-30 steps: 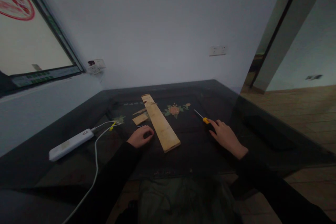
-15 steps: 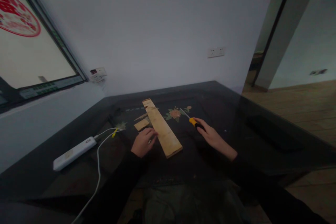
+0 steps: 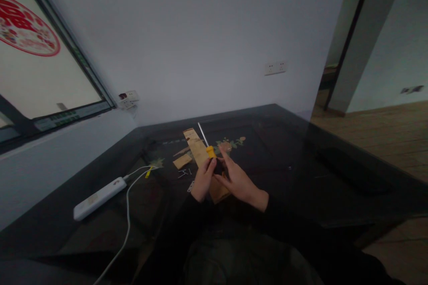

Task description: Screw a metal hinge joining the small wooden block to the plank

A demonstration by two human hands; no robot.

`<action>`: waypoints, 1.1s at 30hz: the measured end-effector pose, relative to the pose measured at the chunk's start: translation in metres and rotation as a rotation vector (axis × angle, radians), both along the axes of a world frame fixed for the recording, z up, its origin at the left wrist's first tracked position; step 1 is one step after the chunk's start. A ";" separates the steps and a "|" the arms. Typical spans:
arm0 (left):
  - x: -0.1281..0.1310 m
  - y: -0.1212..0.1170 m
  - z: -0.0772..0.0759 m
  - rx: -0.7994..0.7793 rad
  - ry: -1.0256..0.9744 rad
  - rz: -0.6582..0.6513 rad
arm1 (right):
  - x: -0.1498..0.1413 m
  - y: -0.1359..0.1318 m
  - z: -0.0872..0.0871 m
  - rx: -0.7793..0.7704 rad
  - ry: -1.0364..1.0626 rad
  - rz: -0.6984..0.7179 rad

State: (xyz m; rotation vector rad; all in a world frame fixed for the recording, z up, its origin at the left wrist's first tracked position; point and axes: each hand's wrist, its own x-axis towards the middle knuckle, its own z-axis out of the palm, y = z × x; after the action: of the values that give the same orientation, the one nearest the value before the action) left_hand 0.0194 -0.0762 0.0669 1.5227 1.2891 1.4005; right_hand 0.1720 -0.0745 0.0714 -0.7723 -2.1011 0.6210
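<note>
Screwdriver: yellow-and-black handle, silver shaft, tip angled away and slightly left, over the board. Wooden board: long, pale, dark-marked far end, lying flat, partly hidden.

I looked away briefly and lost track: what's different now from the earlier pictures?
The screwdriver has moved left, over the long board, its tip now pointing away. The left hand has moved right and joined the right hand at its handle, uncovering small screws. The board, small wood piece and power strip stayed put.
</note>
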 end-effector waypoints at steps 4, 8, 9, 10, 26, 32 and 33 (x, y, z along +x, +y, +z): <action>-0.062 0.021 0.012 0.035 0.107 0.164 | 0.029 0.020 -0.012 -0.069 0.092 -0.047; -0.142 0.058 0.013 0.013 0.492 0.512 | 0.064 0.044 -0.036 -0.150 0.059 -0.174; -0.160 0.067 0.010 -0.012 0.588 0.569 | 0.070 0.048 -0.041 -0.161 0.051 -0.180; -0.174 0.076 0.006 -0.069 0.673 0.602 | 0.074 0.050 -0.045 -0.165 0.041 -0.180; -0.200 0.125 -0.038 -0.425 1.115 0.647 | 0.070 0.037 -0.045 -0.134 -0.144 -0.152; -0.195 0.126 -0.039 -0.434 1.137 0.651 | 0.067 0.033 -0.045 -0.121 -0.160 -0.136; -0.195 0.126 -0.038 -0.430 1.140 0.651 | 0.067 0.033 -0.045 -0.117 -0.161 -0.134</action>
State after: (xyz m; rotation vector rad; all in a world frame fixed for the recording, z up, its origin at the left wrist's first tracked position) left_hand -0.1755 0.0497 0.0286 1.6714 2.7319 0.3629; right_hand 0.2392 -0.0414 0.0260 -1.0503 -2.1507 0.6312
